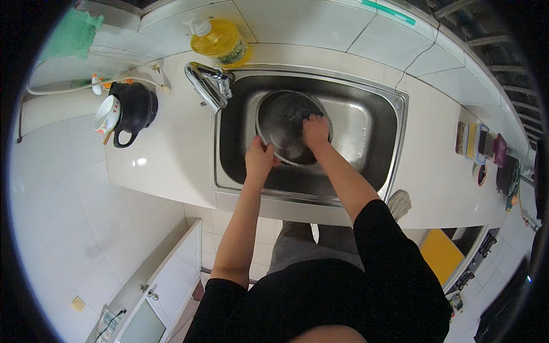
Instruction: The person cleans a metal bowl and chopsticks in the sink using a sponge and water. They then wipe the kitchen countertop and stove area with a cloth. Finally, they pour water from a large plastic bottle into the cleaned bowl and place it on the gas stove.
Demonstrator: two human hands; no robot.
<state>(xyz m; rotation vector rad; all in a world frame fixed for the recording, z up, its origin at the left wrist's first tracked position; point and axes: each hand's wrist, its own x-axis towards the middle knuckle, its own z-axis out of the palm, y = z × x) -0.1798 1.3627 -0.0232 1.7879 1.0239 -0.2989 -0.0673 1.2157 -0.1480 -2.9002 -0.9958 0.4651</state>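
A round dark metal pan [283,115] with a pale rim rests in the stainless steel sink [379,128]. My left hand [259,158] grips the rim at its near left side, thumb on top. Inside the pan, towards its right wall, my right hand [316,130] presses down with the fingers bent. Something dark shows at those fingertips, but whether it is a scrubber or just the pan's surface is unclear. The wet pan bottom shines. Over the sink's left rim leans a chrome faucet [208,88].
Behind the faucet stands a yellow pump bottle of dish soap [221,43]. A black handled pot [135,109] and a white bowl [107,113] are on the left counter. A crumpled cloth [399,203] lies by the sink's near right corner. Plastic containers [472,139] line the right wall.
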